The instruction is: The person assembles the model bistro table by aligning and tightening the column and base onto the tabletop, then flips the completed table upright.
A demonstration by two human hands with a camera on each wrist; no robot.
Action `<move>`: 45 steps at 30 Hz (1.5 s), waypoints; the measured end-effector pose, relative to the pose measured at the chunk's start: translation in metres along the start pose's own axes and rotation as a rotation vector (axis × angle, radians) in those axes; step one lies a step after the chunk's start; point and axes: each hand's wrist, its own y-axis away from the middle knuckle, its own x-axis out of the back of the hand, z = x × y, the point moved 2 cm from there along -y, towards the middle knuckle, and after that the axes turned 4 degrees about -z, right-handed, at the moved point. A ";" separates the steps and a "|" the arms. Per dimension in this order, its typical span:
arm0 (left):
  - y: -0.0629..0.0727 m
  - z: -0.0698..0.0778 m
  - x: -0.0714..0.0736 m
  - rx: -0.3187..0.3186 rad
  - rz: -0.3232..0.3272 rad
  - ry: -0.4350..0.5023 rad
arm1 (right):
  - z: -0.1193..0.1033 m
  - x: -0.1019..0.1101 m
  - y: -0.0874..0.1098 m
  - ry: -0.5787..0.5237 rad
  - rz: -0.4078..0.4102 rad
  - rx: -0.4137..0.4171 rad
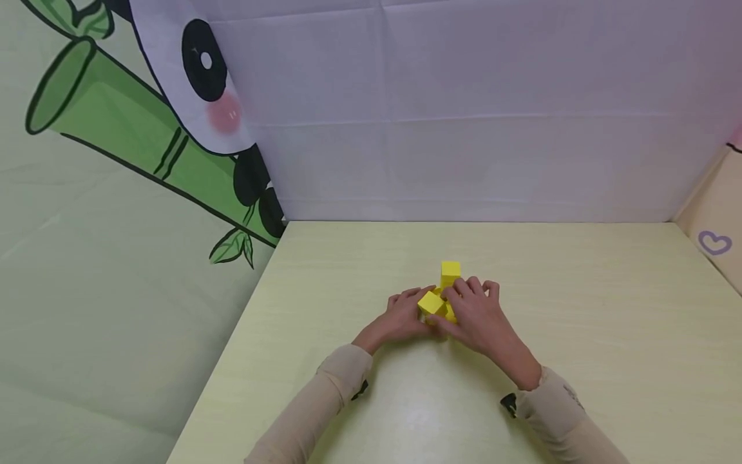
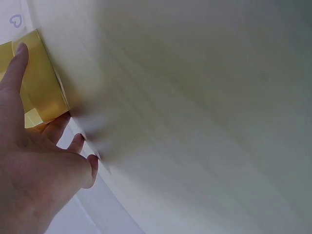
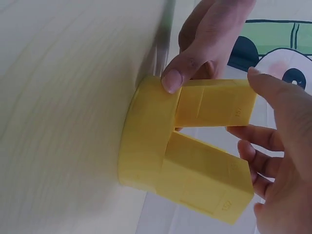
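A rounded yellow base (image 3: 146,136) sits on the table, with two yellow rectangular blocks standing up from it. My left hand (image 1: 402,318) holds the base from the left; in the right wrist view its thumb presses on the base rim, and its other fingers are partly hidden. My right hand (image 1: 475,316) pinches the upper end of the block nearer the left hand (image 3: 214,103) between thumb and fingers. Beyond the right fingers rises the other block (image 1: 450,272), which leans slightly apart from the first in the right wrist view. Small raised marks show on both blocks.
The pale wood-grain table (image 1: 580,290) spreads around both hands. A whitish cloth wall (image 1: 464,129) stands behind it. On the left hangs a green cloth with a printed bamboo stalk (image 1: 133,116); a beige panel with a heart (image 1: 715,243) borders the right.
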 end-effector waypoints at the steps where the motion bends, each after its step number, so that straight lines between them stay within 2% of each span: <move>1: 0.000 0.000 0.000 -0.002 0.002 0.003 | 0.000 0.000 0.000 0.001 0.000 0.001; 7: 0.001 -0.002 0.001 -0.031 0.002 0.002 | 0.001 0.001 -0.002 -0.063 -0.014 0.024; 14: 0.002 -0.001 0.002 -0.042 -0.005 0.001 | 0.002 0.000 -0.006 -0.140 -0.100 0.073; 24: 0.003 0.001 0.002 -0.036 -0.002 -0.004 | 0.001 -0.001 -0.009 -0.101 -0.115 0.061; 31: 0.002 0.002 0.003 -0.038 0.004 -0.006 | 0.000 -0.002 -0.011 -0.024 -0.078 0.034; 45: 0.000 0.000 0.002 -0.011 -0.004 0.021 | -0.001 -0.001 -0.011 -0.037 -0.056 0.021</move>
